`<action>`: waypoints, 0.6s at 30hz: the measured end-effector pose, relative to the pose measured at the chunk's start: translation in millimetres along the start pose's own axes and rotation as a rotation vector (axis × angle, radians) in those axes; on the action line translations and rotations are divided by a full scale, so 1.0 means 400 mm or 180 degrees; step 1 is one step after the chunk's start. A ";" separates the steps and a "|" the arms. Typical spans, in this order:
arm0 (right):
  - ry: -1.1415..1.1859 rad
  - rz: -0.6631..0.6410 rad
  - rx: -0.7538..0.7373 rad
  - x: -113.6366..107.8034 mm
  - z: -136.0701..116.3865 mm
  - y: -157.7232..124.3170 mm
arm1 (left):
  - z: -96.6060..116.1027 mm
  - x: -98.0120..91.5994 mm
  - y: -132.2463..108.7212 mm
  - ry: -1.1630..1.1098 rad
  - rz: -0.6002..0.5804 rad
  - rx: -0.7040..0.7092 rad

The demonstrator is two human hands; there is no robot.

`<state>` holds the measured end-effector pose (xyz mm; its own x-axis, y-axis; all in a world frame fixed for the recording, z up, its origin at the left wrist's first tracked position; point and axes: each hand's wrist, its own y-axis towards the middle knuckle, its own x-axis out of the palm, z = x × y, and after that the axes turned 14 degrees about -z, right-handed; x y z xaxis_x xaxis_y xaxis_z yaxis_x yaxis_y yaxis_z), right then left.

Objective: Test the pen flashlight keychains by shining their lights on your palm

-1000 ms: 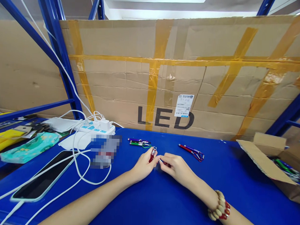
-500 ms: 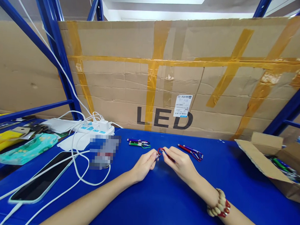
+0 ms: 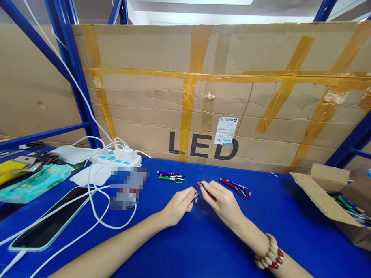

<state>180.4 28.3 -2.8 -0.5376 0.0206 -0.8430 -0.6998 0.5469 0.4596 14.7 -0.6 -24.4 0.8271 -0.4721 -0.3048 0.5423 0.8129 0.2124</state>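
Over the middle of the blue table, my left hand is closed around a small keychain penlight. Only its silver metal end shows past the fingertips. My right hand pinches a red carabiner clip right beside that end; whether the two are joined I cannot tell. Behind my left hand lie a purple penlight and a green penlight with a green clip. Behind my right hand, a red penlight and a blue-purple penlight lie side by side with clips attached.
At the right stands an open cardboard box holding several penlights. A phone, white cables and a power strip occupy the left. A large cardboard sheet closes off the back, between blue rack posts.
The silver end in my left hand has turned and shows more beyond the fingers. The red clip has shifted slightly in my right fingers; both hands stay in nearly the same place.
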 end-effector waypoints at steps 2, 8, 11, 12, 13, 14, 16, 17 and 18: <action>-0.0003 -0.0030 -0.0039 0.002 0.001 -0.001 | -0.004 0.000 -0.001 0.0050 -0.0033 0.0019; -0.0084 0.0115 -0.0184 0.011 0.010 -0.002 | -0.010 0.000 0.001 -0.0032 0.0080 0.0050; -0.0095 0.0119 -0.0196 0.014 0.011 -0.001 | -0.007 0.001 0.003 -0.0020 0.0112 0.0037; -0.0100 0.0111 -0.0192 0.015 0.011 -0.001 | -0.006 0.002 0.004 -0.0021 0.0117 0.0022; -0.0106 0.0113 -0.0188 0.015 0.010 -0.001 | -0.004 0.002 0.004 -0.0024 0.0122 0.0003; -0.0109 0.0120 -0.0181 0.015 0.010 0.000 | -0.003 0.002 0.005 -0.0033 0.0127 -0.0019; -0.0091 0.0123 -0.0157 0.015 0.008 0.000 | -0.001 0.002 0.005 -0.0055 0.0152 -0.0047; -0.0071 0.0127 -0.0139 0.015 0.008 0.001 | 0.000 0.002 0.005 -0.0065 0.0175 -0.0048; -0.0046 0.0122 -0.0123 0.014 0.007 0.002 | 0.001 0.001 0.005 -0.0072 0.0201 -0.0048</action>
<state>178.3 31.2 -8.2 -0.5576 0.0532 -0.8284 -0.6966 0.5127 0.5018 16.3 0.6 -23.9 0.8629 -0.4272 -0.2701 0.4868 0.8463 0.2164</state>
